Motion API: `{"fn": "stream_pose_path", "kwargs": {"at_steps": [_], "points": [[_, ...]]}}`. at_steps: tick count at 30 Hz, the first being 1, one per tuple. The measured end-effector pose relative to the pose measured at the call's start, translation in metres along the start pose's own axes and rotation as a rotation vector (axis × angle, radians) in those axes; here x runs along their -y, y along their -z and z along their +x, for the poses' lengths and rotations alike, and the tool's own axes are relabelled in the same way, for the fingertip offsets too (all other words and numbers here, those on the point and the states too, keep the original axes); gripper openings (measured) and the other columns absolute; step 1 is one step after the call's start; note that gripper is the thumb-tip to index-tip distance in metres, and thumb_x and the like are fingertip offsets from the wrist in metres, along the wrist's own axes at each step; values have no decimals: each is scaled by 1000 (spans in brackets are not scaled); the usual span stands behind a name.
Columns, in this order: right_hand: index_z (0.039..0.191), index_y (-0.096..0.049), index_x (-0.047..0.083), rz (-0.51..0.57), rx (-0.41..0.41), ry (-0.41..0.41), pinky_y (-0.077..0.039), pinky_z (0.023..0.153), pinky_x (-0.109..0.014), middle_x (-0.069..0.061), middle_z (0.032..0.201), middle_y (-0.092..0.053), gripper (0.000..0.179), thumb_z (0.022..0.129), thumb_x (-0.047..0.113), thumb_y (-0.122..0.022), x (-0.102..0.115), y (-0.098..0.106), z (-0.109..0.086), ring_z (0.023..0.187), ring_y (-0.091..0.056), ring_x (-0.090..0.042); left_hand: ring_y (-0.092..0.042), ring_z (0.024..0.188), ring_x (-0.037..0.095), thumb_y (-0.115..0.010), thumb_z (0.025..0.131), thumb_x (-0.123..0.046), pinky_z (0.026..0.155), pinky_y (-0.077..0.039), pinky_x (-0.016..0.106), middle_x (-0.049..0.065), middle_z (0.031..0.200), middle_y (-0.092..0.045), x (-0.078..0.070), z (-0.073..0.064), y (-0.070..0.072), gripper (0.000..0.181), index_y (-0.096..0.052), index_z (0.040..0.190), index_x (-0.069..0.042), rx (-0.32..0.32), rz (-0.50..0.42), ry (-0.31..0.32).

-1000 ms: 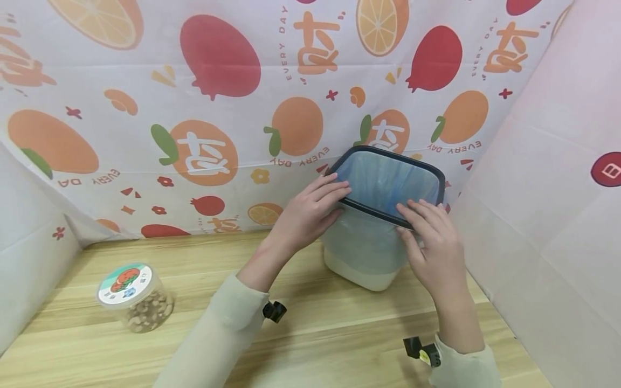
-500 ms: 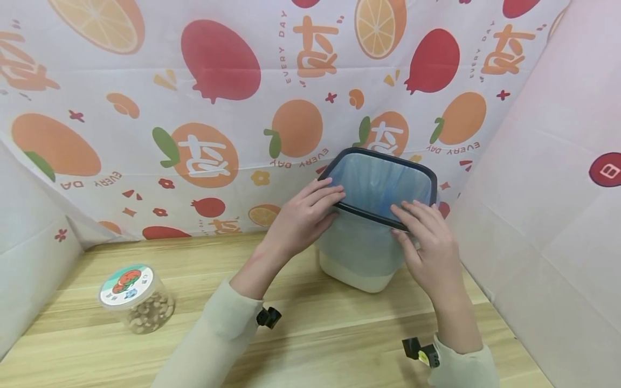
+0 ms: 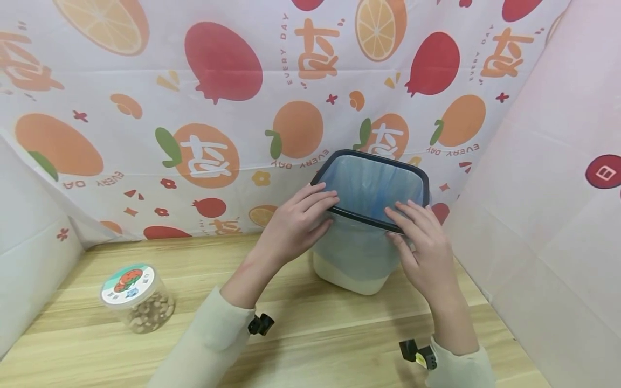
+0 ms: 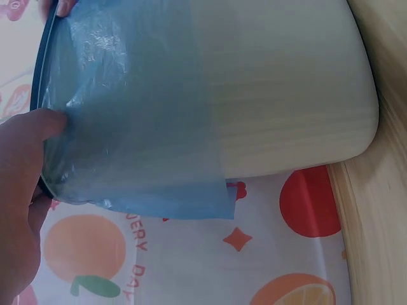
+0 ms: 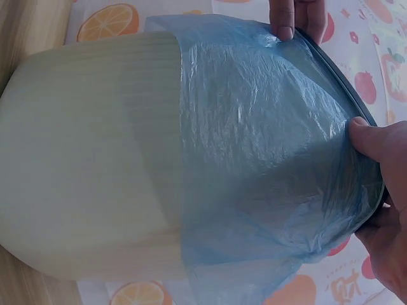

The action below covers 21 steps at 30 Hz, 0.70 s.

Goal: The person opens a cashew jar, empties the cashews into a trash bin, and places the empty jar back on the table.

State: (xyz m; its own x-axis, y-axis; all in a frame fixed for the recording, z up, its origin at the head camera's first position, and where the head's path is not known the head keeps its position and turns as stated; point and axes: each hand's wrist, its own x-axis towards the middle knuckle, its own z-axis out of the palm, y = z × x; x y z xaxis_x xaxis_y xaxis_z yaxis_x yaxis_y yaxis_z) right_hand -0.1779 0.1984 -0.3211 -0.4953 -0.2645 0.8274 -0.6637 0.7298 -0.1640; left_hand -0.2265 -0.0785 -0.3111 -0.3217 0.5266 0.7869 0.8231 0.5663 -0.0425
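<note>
A cream trash can [image 3: 346, 279] stands on the wooden table, right of centre in the head view. Its mouth has a black rim [image 3: 364, 217] and is lined with a thin blue trash bag [image 3: 366, 183]. In both wrist views the bag's skirt [image 4: 140, 95] hangs down over the outer wall, with a loose edge beyond it. My left hand [image 3: 295, 225] grips the near left part of the rim, fingers over the top and thumb outside. My right hand [image 3: 428, 250] holds the near right corner likewise, its thumb [image 5: 369, 136] pressing the bag below the rim.
A clear round jar [image 3: 138, 302] of nuts, with a printed lid, stands at the left on the wooden table [image 3: 310, 345]. A fruit-patterned cloth [image 3: 228, 156] hangs close behind the trash can. A pale wall [image 3: 538, 231] rises at the right.
The trash can has shifted left and slightly toward me, with both hands moving along on its rim. Their grip looks the same. The jar stays where it was on the table.
</note>
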Motion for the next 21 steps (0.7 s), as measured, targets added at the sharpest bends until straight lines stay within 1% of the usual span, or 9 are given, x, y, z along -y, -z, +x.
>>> {"fn": "stream_pose_path", "kwargs": {"at_steps": [5,12,21], "points": [[127,-70,12,50,-27,28,-31,115,-58,-15,130,-65,40,87,10,-73,4,-4,2,132,-52,-36,-54,132,29,-78,86,-14,114,-38,43,9,129,-67,-1,-5,6,42,-67,126,-5,-3,19,2],[128,-69,14,53,2,25,-28,117,-59,-12,134,-64,41,87,9,-74,10,-6,2,134,-51,-35,-54,133,29,-78,87,-17,116,-35,38,8,130,-66,-4,-11,16,44,-66,127,-6,1,29,24],[127,-70,13,103,-2,37,-29,116,-58,-13,133,-64,43,85,5,-75,18,-11,4,133,-50,-38,-55,131,31,-79,85,-16,114,-39,44,10,130,-66,-7,-19,27,44,-67,127,-5,-16,54,33]]}}
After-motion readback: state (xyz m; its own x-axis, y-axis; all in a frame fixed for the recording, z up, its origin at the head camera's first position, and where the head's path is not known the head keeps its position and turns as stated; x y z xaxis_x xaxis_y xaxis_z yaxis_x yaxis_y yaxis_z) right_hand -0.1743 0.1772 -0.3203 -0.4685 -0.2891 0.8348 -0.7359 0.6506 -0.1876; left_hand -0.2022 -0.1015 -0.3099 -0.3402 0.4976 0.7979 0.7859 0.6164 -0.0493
